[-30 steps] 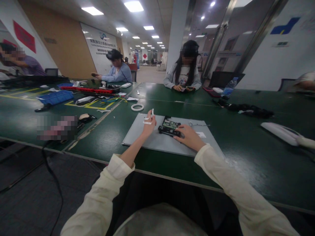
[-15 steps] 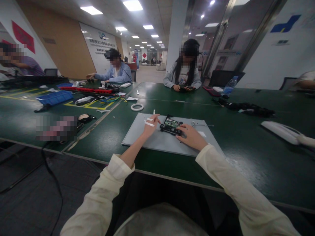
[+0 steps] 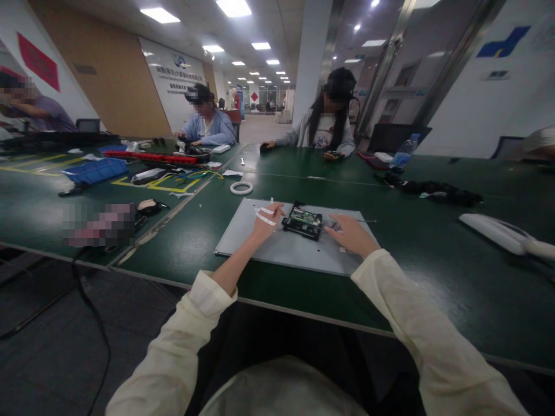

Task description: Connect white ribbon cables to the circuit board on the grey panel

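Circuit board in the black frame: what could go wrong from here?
1. The circuit board lies face up and uncovered, so the bare left hand at the left side of its black frame could brush components.
2. White tape strips on that hand might snag or stick to the frame.
3. A thin rod-like item, too blurred to identify, pokes out behind the right hand; that hand could knock it.

Ceiling light panels [image 3: 234, 8] glow above me; a tan wall [image 3: 104, 81] slants off left, a glass partition [image 3: 427, 46] rises right, and what looks like a black chair back [image 3: 394, 138] shows beyond the green worktable [image 3: 433, 242].
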Demonstrator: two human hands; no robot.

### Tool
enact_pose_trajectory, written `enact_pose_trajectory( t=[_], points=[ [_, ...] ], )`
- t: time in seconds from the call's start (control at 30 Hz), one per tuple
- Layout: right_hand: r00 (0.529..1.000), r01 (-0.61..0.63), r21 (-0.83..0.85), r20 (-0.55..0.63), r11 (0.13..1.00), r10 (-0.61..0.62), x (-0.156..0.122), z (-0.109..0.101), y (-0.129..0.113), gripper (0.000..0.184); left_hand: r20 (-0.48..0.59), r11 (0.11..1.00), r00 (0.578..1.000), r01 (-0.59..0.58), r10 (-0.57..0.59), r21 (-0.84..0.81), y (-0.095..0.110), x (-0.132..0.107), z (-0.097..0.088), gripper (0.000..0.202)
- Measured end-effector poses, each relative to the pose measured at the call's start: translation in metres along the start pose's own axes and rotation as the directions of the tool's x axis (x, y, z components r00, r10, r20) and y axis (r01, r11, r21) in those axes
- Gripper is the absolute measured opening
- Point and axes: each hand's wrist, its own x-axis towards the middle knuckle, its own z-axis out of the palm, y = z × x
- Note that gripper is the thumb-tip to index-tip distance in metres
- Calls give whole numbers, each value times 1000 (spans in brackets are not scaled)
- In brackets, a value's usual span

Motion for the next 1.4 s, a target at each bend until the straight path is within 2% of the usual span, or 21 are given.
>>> enact_pose_trajectory(
  t=[0.1, 0.27, 0.4, 0.5, 0.63, 0.77, 0.93, 1.03, 1.13, 1.23, 1.4],
  points=[
    [999, 24, -49, 46, 999, -22, -2, -1, -1, 57, 9, 999, 1000, 3, -4, 48, 6, -2, -1, 30],
    [995, 51, -100, 90, 994, -42, 0, -9, -14, 43, 9, 993, 998, -58, 57, 105, 9, -3, -3, 30],
    [990, 61, -18, 131, 998, -59, -3, -14, -31, 36, -3, 987, 995, -95, 96, 128, 8, -2, -3, 30],
    [976, 134, 83, 160, 987, -146, -6, -14, -49, 37, -17, 987, 996, -82, 86, 140, 9, -1, -5, 29],
    [943, 231, 198, 197, 953, -269, -8, -13, -72, 47, -23, 978, 996, -76, 82, 192, 10, 1, -8, 27],
    [919, 309, 194, 192, 931, -345, -14, -21, -88, 45, -4, 971, 997, -79, 83, 225, 11, 1, -12, 27],
    [929, 315, 11, 201, 949, -310, -45, -41, -86, 48, 33, 958, 998, -60, 53, 282, 11, 1, -13, 28],
    [952, 250, -165, 223, 954, -211, -61, -45, -72, 52, 46, 948, 998, -54, 42, 315, 10, 1, -12, 29],
    [960, 184, -259, 252, 948, -118, -68, -42, -65, 42, 47, 939, 999, -38, 24, 343, 9, 1, -12, 29],
    [954, 192, -236, 271, 952, -125, -67, -41, -78, 35, 48, 929, 999, -17, 0, 369, 11, 1, -15, 29],
    [925, 238, -40, 314, 970, -214, -54, -48, -122, 32, 2, 899, 1000, 11, -13, 439, 19, 0, -26, 28]
  ],
)
